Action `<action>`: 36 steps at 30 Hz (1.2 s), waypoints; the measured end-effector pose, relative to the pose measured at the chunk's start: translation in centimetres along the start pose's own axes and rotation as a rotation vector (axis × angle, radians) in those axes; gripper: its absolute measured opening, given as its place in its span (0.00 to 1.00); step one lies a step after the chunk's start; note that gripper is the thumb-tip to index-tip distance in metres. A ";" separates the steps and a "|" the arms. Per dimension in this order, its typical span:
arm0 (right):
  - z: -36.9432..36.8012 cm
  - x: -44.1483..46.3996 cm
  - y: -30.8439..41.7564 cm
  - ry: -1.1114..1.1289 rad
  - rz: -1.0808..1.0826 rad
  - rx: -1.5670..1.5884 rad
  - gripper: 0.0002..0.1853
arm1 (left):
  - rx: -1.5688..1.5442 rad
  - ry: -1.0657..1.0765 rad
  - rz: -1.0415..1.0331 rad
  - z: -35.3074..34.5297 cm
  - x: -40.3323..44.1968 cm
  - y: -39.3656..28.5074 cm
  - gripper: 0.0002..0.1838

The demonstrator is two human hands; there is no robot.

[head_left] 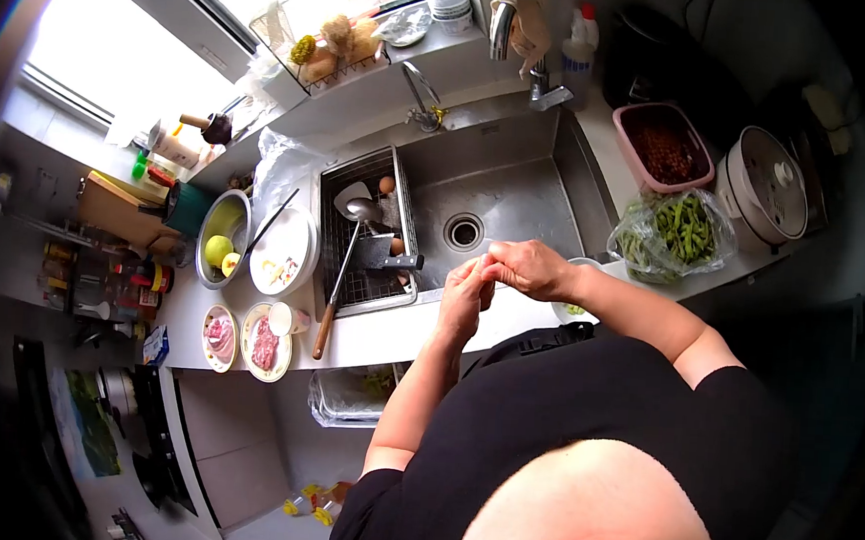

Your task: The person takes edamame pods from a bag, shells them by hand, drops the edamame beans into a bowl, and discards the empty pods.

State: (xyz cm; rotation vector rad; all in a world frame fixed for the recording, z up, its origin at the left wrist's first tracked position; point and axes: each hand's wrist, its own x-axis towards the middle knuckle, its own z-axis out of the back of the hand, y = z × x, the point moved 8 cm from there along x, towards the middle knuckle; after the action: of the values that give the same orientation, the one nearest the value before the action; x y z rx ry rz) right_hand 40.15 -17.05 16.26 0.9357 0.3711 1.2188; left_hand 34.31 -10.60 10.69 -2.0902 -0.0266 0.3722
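Note:
My left hand (464, 296) and my right hand (532, 271) meet over the front edge of the sink (505, 200), their fingers pinched together. Whatever lies between the fingertips is too small or hidden to make out. Partly covered by my right forearm, a white bowl (577, 315) with some green pieces in it sits on the counter. To the right of my right hand rests a clear plastic bag (639, 251) filled with green bean pods (691, 230).
A drying rack (322, 254) in the sink's left side holds a cleaver (375, 254), a ladle (361, 211) and eggs. Left of it are plates of raw meat (265, 344) and a metal bowl (222, 222) with fruit. A pink basin (662, 150) and white pot (768, 185) stand right.

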 end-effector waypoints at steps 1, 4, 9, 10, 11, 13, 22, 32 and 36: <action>0.1 0.1 -0.1 -0.010 -0.010 -0.005 0.17 | -0.028 -0.015 0.006 0.1 -0.1 0.0 0.15; -0.4 0.2 -1.0 -0.076 -0.045 0.179 0.17 | -0.074 -0.093 0.029 0.4 0.3 0.1 0.16; -2.1 -1.1 -5.3 -0.145 -0.570 1.297 0.11 | 0.000 -0.162 -0.072 0.5 0.5 -1.4 0.16; -1.8 -1.5 -6.0 -0.195 -0.604 1.373 0.09 | 0.033 -0.191 -0.089 1.0 0.2 -1.5 0.16; -1.1 -1.8 -6.6 -0.221 -0.607 1.318 0.08 | 0.092 -0.182 -0.141 1.8 0.1 -1.4 0.16; -0.4 -3.7 -7.7 -0.251 -0.635 1.255 0.07 | 0.259 -0.276 -0.203 3.1 -1.5 -2.0 0.18; 1.1 -12.2 -8.2 -0.440 -0.640 1.306 0.14 | 0.596 -0.851 -0.259 19.9 -18.2 -2.0 0.14; 1.4 -13.7 -8.3 -0.555 -0.604 1.079 0.23 | 1.478 -0.924 0.275 28.9 -24.8 2.1 0.22; 2.9 -14.2 -7.3 -0.542 -0.558 0.954 0.19 | 1.663 -0.973 0.413 26.3 -23.8 0.2 0.25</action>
State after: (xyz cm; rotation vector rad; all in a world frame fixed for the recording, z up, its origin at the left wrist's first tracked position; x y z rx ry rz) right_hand 41.89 -31.49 9.08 1.7681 0.7335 0.1918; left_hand 4.37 7.29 3.99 -0.1505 0.1078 1.1219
